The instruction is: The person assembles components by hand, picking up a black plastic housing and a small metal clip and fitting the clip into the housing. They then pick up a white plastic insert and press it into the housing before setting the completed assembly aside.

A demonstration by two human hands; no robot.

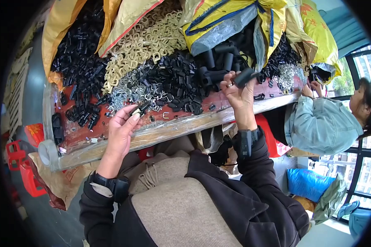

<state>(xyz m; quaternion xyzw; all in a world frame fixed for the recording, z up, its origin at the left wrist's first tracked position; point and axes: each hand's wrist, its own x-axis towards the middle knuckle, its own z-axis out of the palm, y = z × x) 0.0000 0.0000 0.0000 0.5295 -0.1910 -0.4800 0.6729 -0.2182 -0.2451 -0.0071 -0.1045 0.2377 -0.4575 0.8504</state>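
Observation:
My left hand [123, 128] is closed over the table's near edge, pinching a small black plastic part [142, 108] with a pale piece beside it. Raised further right, my right hand [240, 96] grips a black cylindrical tube [244, 77] between thumb and fingers. Beyond my left hand lie silver metal hooks [130, 89] in a loose heap, with gold-coloured metal rings [148, 39] behind them. A pile of small black plastic parts [179, 78] spreads between my hands. More black tubes [223, 61] spill from a yellow bag [272, 24] behind my right hand.
The red tabletop [76, 138] has a wooden front edge [165, 133] wrapped in clear film. An orange-yellow sack [57, 37] of black parts stands far left. At right, a co-worker in a light blue jacket [325, 123] handles parts. Red stools [31, 179] and a blue bag [309, 183] are on the floor.

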